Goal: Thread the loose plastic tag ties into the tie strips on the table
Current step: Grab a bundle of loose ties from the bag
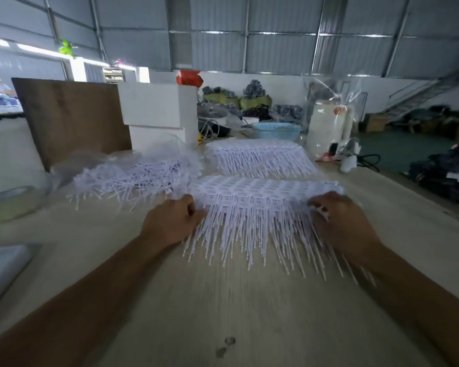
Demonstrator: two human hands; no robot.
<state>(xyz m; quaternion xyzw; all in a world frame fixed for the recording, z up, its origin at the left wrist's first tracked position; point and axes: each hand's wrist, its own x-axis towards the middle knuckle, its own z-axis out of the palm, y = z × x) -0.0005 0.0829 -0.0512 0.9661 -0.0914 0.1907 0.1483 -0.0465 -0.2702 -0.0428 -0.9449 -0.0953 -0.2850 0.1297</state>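
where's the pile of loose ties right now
In the head view the loose ties lie in a heap on the table's left side, beyond the left hand, beside the near tie strip.

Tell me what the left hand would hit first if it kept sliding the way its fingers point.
Probably the near tie strip: the left hand points right into its edge and already seems to touch it, though blur hides the exact contact.

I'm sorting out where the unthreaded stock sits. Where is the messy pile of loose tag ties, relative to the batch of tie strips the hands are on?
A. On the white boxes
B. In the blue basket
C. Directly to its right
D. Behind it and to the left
D: the loose tag ties lie tangled on clear plastic, farther back and left of the near tie strips under the left hand and right hand.
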